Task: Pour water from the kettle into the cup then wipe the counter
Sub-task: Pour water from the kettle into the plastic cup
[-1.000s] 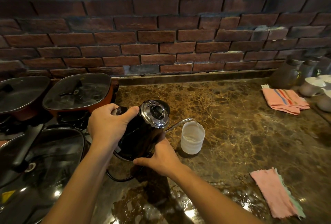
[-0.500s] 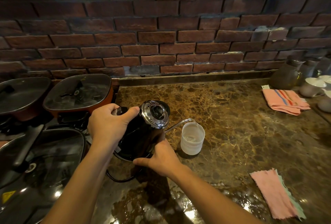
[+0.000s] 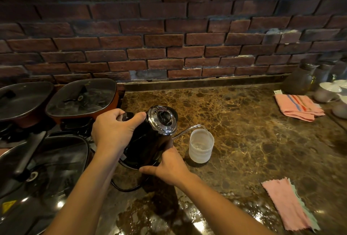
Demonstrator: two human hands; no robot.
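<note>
Two-handed grasp on kettle, tilted just left of cup, spout tip over cup's rim. Clasps handle with left hand, fingers curled round it; cups lower body with right hand, thumb laid along base. Has cup upright on counter. Shows pink cloth flat right of cup, on nearer side, and striped towel right of cup, toward wall.

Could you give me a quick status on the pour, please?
Left hand grips gooseneck kettle handle, right hand cups its body. Kettle tilted, spout over translucent cup, some water inside. Nothing obstructing; pink cloth lies at right.
</note>
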